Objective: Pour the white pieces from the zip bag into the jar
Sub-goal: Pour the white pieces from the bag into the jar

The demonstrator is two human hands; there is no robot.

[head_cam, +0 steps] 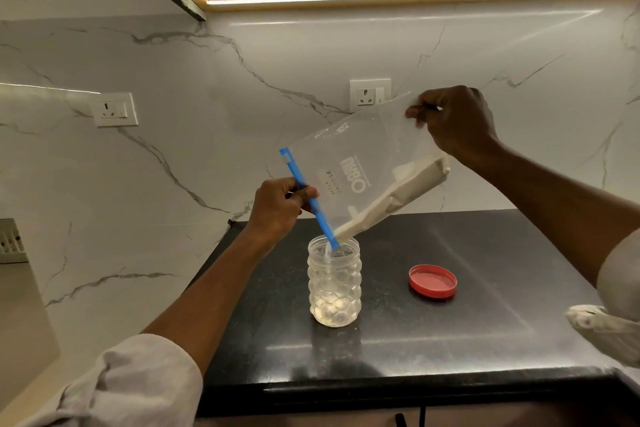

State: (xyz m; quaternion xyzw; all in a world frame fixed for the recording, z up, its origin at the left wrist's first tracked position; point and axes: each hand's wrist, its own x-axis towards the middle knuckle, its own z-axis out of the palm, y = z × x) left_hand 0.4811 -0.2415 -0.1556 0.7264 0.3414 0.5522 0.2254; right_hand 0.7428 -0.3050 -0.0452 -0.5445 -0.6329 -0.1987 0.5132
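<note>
Now the zip bag hangs tilted over the jar, its blue zip strip slanting down so that the low corner dips just inside the jar's mouth. The left hand pinches the zip strip about halfway along, fingers curled round it, while the right hand holds the bag's raised far corner, thumb and fingers closed on the plastic. White stuff lies banked along the bag's lower edge, sloping toward the opening, and a thin pale stream falls from that corner into the jar. White pieces already sit in the jar's bottom. The jar stands upright on the dark desk, toward its left edge. A red lid lies flat on the desk, apart from the jar on its right.
</note>
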